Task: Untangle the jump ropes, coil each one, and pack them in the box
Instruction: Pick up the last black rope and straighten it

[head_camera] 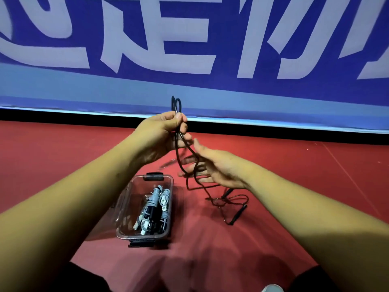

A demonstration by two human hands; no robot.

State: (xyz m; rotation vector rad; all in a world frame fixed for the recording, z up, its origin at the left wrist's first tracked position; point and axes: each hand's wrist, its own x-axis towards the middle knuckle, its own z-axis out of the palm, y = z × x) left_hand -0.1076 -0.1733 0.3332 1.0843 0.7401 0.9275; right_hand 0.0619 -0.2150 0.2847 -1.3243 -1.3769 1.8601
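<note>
Floor (294,165): red, smooth matting that spreads out in front of me, with a faint seam line running diagonally across its right side.
Banner (189,39): a big blue panel standing upright at the far edge of the floor, carrying large pale characters that I see only in part, cut off at the top.
Pale strip (63,87): a lighter blue band along the banner's lower part.
Black edge (63,115): a dark strip between the banner and the floor.
My trousers (84,277): dark fabric at the bottom corners.
</note>
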